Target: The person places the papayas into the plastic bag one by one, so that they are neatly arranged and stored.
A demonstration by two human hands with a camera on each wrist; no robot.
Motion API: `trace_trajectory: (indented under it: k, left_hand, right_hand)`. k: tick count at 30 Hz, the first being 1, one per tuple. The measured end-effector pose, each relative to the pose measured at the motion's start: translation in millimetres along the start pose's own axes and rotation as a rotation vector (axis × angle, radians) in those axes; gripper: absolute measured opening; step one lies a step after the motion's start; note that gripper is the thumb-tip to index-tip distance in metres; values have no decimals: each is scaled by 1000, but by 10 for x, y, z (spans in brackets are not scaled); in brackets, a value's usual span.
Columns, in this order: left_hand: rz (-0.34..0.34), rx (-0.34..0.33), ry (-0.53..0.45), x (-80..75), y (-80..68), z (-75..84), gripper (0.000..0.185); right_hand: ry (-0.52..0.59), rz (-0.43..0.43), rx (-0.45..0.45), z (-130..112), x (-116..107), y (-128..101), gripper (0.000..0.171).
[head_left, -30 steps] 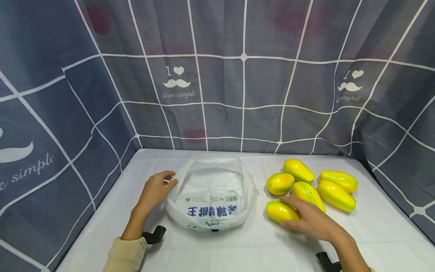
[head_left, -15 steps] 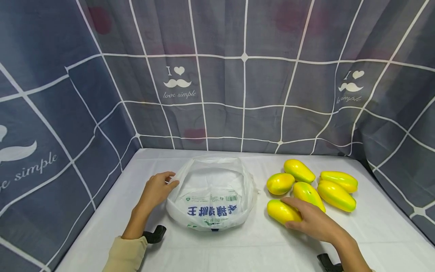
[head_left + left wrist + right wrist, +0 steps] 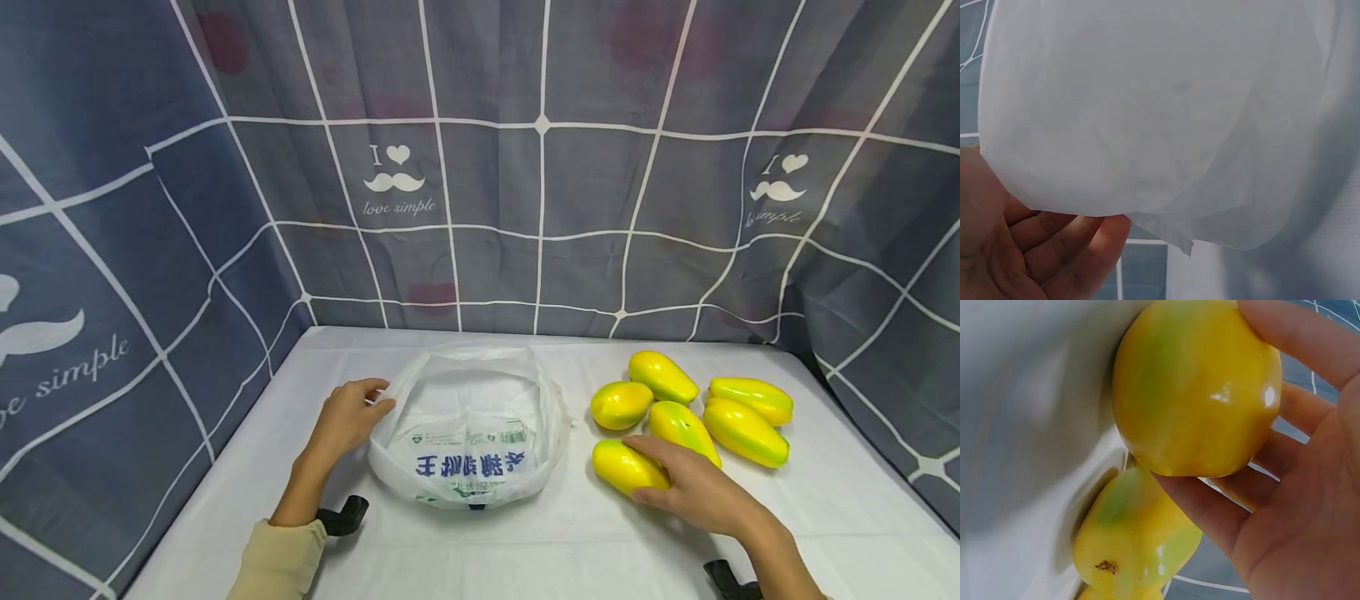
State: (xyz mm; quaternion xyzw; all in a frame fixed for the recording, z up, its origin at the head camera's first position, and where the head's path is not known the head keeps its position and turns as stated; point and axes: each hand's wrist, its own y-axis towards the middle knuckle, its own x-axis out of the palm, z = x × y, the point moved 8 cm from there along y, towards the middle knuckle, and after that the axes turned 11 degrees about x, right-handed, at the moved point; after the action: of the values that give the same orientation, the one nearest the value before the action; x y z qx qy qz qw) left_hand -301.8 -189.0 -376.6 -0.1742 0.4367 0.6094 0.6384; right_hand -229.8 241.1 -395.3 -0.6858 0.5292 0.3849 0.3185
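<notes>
At the middle of the white table stands a white translucent plastic bag, its mouth spread wide and blue and green print on its inner side. My left hand pinches the bag's left rim; in the left wrist view the bag hides the fingertips. To the right, my right hand grips the nearest papaya, a yellow fruit with green patches. The right wrist view has thumb and fingers on opposite sides of this papaya, close to the cloth. Behind it shows another papaya.
Several more papayas lie close together at the right, among them one at the back and one at the far right. A white cloth covers the table. A dark checked curtain encloses the back and sides.
The gripped papaya and my right hand have shifted very slightly to the right, and the fruit has turned a little. My left hand and the bag stay nearly still.
</notes>
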Motion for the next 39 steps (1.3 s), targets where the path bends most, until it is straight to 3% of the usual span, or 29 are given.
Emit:
trace_trajectory:
  k: [13,26,39]
  left_hand:
    - [1,-5,-15,-17,21,-9,34]
    - [-3,-9,-11,-25,10,-30,35]
    - [-13,0,-10,5,24,-29,35]
  right_hand:
    - [-46,152,-17,-34,-113,-21,68]
    - [-49,185,-62,-222,-299,31,70]
    - [-3,254,-170,-519,-246,169,65]
